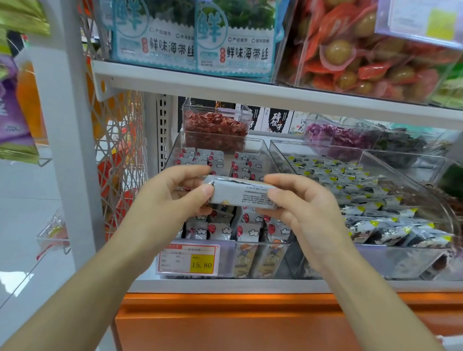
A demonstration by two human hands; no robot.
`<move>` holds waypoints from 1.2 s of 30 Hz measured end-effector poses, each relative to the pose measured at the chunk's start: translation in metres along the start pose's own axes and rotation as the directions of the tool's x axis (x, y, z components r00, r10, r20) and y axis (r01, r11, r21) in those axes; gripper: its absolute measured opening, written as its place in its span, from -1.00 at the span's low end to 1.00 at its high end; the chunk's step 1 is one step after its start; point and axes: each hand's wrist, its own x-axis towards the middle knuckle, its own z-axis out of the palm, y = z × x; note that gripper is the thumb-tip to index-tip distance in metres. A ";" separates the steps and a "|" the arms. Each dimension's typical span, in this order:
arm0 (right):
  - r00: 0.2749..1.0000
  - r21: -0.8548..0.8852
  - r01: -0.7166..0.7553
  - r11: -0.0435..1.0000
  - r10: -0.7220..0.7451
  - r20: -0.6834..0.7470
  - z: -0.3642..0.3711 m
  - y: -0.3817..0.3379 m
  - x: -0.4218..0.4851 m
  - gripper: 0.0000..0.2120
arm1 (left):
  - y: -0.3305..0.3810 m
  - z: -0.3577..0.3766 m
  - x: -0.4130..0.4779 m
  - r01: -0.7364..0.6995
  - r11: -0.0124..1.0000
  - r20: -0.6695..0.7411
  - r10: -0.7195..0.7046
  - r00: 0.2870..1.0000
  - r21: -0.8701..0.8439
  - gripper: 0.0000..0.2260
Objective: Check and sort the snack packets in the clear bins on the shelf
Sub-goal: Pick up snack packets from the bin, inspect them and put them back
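Note:
A small silver snack packet (241, 193) with fine print on its back is held level above the left clear bin (258, 145). My left hand (177, 191) pinches its left end with thumb and fingers. My right hand (303, 206) grips its right end. Below lie several white packets with red balloons and clouds (248, 227) filling that bin. The right clear bin (402, 260) holds several black, white and yellow packets (367, 204).
A price tag reading 15.80 (189, 258) hangs on the left bin's front. A bin of red candies (215, 127) stands behind. The shelf above (260, 89) carries seaweed packs (192, 29) and a bin of egg snacks (362, 46). An orange cabinet front (239, 332) lies below.

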 end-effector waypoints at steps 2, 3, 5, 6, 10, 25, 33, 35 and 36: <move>0.999 -0.025 0.014 1.000 -0.015 -0.031 0.000 -0.001 -0.001 -0.92 | 0.001 -0.001 -0.002 -0.019 0.999 0.028 0.018 0.999 0.049 -0.75; 0.999 -0.042 0.025 0.999 -0.026 -0.044 -0.001 -0.001 -0.001 -0.94 | 0.002 -0.001 -0.002 -0.030 0.997 0.036 0.028 0.999 0.070 -0.74; 0.998 -0.055 0.041 0.998 -0.043 -0.051 -0.001 -0.001 -0.002 -0.96 | 0.002 -0.002 -0.003 -0.045 0.995 0.044 0.041 0.998 0.090 -0.74; 0.997 -0.060 0.044 0.997 -0.048 -0.054 -0.001 -0.001 -0.002 -0.95 | 0.003 -0.002 -0.003 -0.052 0.993 0.047 0.047 0.998 0.106 -0.74; 0.986 -0.222 0.081 0.972 -0.111 -0.123 -0.002 0.002 0.001 -0.80 | 0.005 -0.003 -0.004 -0.101 0.977 0.079 0.088 0.993 0.187 -0.75; 0.953 -0.392 0.263 0.882 -0.301 -0.039 0.006 -0.001 -0.005 -0.81 | 0.007 0.003 -0.001 -0.079 0.965 0.002 0.081 0.997 0.250 -0.86; 0.958 -0.372 0.258 0.892 -0.285 -0.019 0.006 0.002 -0.005 -0.81 | 0.009 -0.001 0.002 -0.134 0.948 -0.009 0.143 0.990 0.288 -0.71; 0.960 -0.380 0.246 0.892 -0.277 -0.028 0.006 0.002 -0.004 -0.80 | 0.007 -0.001 0.002 -0.142 0.942 -0.029 0.158 0.987 0.304 -0.70; 0.961 -0.384 0.241 0.891 -0.274 -0.034 0.007 0.002 -0.004 -0.80 | 0.006 -0.001 0.003 -0.140 0.943 -0.034 0.157 0.987 0.303 -0.72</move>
